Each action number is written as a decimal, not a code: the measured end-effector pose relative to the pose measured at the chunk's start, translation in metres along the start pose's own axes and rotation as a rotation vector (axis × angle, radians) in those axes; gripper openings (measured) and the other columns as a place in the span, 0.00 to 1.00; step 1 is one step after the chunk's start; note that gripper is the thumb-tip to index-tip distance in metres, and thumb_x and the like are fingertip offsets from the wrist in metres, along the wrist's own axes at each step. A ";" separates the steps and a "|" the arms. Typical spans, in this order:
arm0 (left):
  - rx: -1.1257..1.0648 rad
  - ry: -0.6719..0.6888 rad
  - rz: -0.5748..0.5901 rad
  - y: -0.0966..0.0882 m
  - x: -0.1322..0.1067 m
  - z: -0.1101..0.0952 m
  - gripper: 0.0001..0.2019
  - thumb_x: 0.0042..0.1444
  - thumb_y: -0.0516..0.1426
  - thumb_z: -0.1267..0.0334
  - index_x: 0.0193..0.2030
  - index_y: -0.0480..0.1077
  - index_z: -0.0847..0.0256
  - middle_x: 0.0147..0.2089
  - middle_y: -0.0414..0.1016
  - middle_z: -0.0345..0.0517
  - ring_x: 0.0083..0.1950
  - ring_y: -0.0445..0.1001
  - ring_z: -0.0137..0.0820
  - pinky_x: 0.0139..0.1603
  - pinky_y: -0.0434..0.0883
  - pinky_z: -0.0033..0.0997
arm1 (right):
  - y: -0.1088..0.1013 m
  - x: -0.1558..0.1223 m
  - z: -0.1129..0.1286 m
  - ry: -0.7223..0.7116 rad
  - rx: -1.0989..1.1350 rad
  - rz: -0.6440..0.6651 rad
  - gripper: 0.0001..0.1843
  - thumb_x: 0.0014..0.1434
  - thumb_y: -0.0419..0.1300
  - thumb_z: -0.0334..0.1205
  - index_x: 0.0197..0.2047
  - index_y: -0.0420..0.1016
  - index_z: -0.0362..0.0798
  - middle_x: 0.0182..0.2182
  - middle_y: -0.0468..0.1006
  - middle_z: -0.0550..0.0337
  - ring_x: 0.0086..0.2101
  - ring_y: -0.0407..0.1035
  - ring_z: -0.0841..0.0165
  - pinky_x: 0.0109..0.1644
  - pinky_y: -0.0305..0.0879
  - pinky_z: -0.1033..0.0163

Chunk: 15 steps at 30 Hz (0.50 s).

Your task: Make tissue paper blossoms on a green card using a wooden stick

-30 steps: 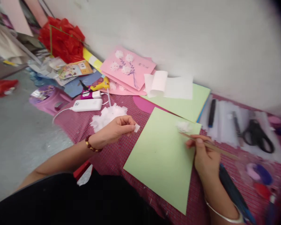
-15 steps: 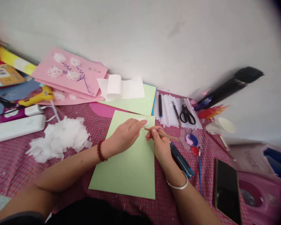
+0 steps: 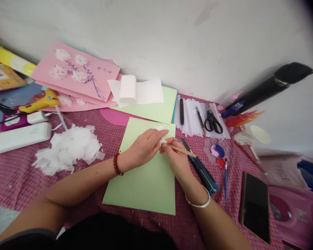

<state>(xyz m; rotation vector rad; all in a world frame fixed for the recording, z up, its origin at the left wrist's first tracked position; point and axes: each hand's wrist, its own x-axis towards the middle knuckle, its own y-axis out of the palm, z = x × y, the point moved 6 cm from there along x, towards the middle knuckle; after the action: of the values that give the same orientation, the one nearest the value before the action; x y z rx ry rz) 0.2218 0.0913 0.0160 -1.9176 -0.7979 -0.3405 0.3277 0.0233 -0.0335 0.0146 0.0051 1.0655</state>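
My right hand (image 3: 179, 158) is closed around a thin wooden stick (image 3: 182, 150), which points out to the right past the fingers. At the stick's other end a small piece of white tissue paper (image 3: 162, 141) shows between my two hands. My left hand (image 3: 143, 147) has its fingers pressed together at that tissue, with the fingertips partly hidden. Both hands are above a light green sheet of paper (image 3: 143, 191). Another bit of white tissue lies at the sheet's top edge, just beyond my left fingers.
Left are a heap of tissue squares (image 3: 70, 149), a yellow glue gun (image 3: 41, 100) and a white power bank (image 3: 21, 138). Pink flower cards (image 3: 99, 74) and a tissue strip (image 3: 150, 92) lie behind. Right are a stapler (image 3: 202, 170), scissors (image 3: 213, 122), paint dish (image 3: 207, 147) and phone (image 3: 255, 206).
The white tissue between my fingertips at the stick's end now shows more clearly. My hands have stayed close together, and the camera view has shifted slightly.
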 end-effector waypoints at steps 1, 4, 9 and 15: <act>-0.060 -0.044 0.003 -0.001 0.001 0.003 0.20 0.58 0.51 0.75 0.56 0.63 0.59 0.39 0.73 0.45 0.40 0.72 0.30 0.43 0.72 0.33 | 0.000 0.000 0.001 -0.001 -0.007 0.000 0.07 0.55 0.62 0.42 0.27 0.72 0.50 0.22 0.72 0.66 0.25 0.69 0.70 0.31 0.65 0.65; -0.343 -0.257 0.022 -0.002 0.003 0.014 0.15 0.55 0.52 0.73 0.50 0.67 0.62 0.36 0.73 0.44 0.35 0.72 0.26 0.39 0.72 0.29 | -0.002 0.000 0.003 -0.009 -0.021 -0.019 0.06 0.54 0.62 0.40 0.26 0.72 0.50 0.23 0.72 0.66 0.26 0.69 0.71 0.31 0.66 0.65; -0.567 -0.440 0.128 0.000 0.006 0.020 0.07 0.52 0.57 0.68 0.39 0.71 0.62 0.39 0.72 0.45 0.37 0.71 0.26 0.35 0.70 0.25 | -0.003 0.001 0.002 -0.035 0.016 -0.008 0.07 0.55 0.62 0.40 0.27 0.72 0.51 0.23 0.72 0.67 0.26 0.69 0.71 0.31 0.66 0.65; -0.545 -0.382 0.071 0.003 0.005 0.022 0.05 0.55 0.57 0.67 0.33 0.75 0.62 0.34 0.71 0.44 0.33 0.68 0.23 0.32 0.67 0.23 | -0.002 0.001 0.001 -0.040 -0.001 0.043 0.07 0.55 0.63 0.41 0.28 0.72 0.50 0.24 0.71 0.66 0.25 0.68 0.72 0.31 0.65 0.65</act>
<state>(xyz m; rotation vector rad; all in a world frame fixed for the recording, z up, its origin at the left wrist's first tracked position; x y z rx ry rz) 0.2257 0.1116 0.0065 -2.5665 -0.9469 -0.1537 0.3297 0.0238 -0.0322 0.0353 -0.0317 1.1082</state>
